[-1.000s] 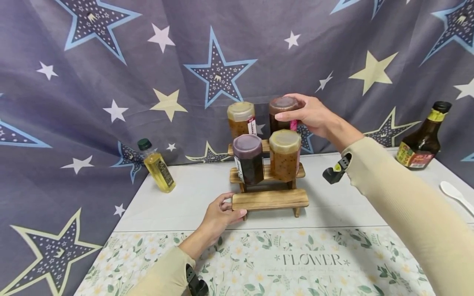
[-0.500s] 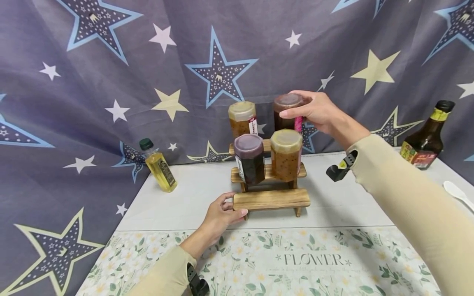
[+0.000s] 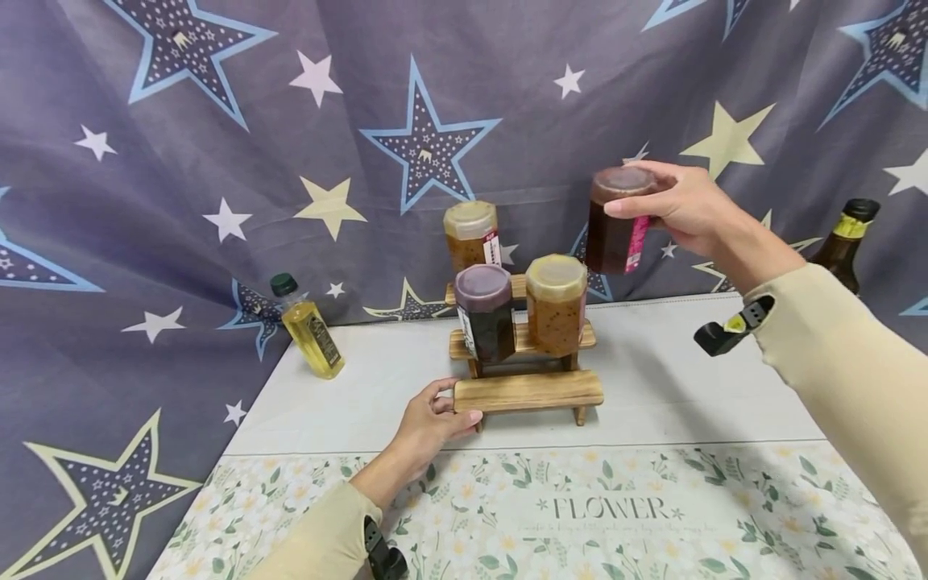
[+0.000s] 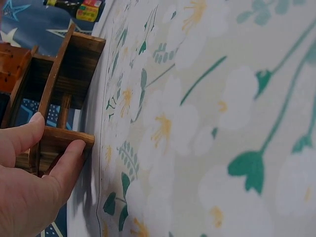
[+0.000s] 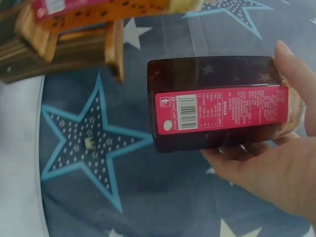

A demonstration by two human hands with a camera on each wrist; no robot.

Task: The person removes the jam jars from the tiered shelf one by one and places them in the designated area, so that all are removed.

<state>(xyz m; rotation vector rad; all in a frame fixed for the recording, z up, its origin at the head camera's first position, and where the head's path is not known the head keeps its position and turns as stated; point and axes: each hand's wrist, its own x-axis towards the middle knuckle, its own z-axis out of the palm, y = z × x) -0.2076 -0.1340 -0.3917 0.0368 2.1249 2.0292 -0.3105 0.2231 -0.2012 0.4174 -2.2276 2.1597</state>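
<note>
Right wrist: dark jar (image 5: 217, 106) in right hand (image 5: 281, 163), gap to rack edge (image 5: 114, 49)

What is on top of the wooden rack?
On its middle step stand a dark jar and a yellow-lidded jar; a rear amber jar appears to stand on the top step. The two in front cover most of its base and part of that step.

A makeshift set on a table (image 3: 377, 403), room type unclear: in the head view, star curtain (image 3: 500, 40) at twelve o'clock, floral cloth (image 3: 478, 499) at six, oil (image 3: 313, 337) near nine, dark bottle (image 3: 844, 248) near three.
</note>
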